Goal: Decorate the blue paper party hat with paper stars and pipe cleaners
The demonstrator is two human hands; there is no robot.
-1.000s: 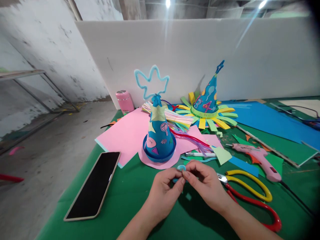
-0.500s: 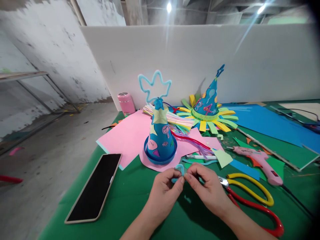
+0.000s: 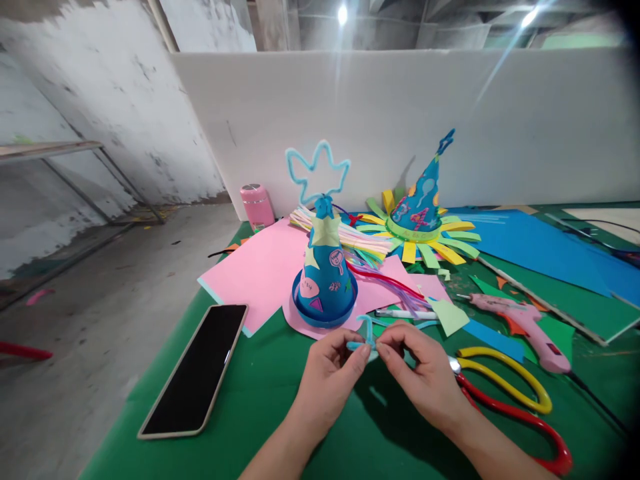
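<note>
Both my hands meet over the green table, pinching a short light-blue pipe cleaner between them. My left hand grips it from the left with thumb and fingertips closed. From the right, my right hand pinches the same piece. The pipe cleaner is bent into a small upright loop that sticks up above my fingertips. Just behind my hands stands a blue paper cone hat topped with a light-blue pipe-cleaner outline.
A black phone lies to the left. Scissors with red and yellow handles and a pink glue gun lie to the right. Pink paper, a second cone hat, blue sheets and a pink bottle sit further back.
The pipe cleaner's loop has been bent further and now stands taller above my fingertips. My hands stay together and the view has shifted slightly left.
</note>
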